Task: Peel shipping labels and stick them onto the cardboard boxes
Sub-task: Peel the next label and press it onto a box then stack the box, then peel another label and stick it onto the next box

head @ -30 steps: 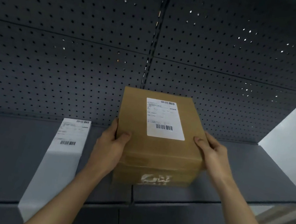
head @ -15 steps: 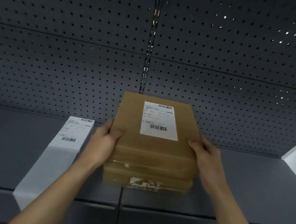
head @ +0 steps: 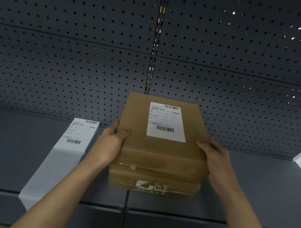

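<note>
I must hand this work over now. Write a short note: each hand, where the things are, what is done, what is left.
Left hand grips the top box at its left edge; right hand grips its right edge.
The top box sits on a lower box on the grey shelf.
The label strip lies on the shelf left of the boxes, one printed label at its far end.
Done: shipping label stuck on the top box.
Left: the lower box's top is hidden, check it; the printed label is not yet peeled.
</note>
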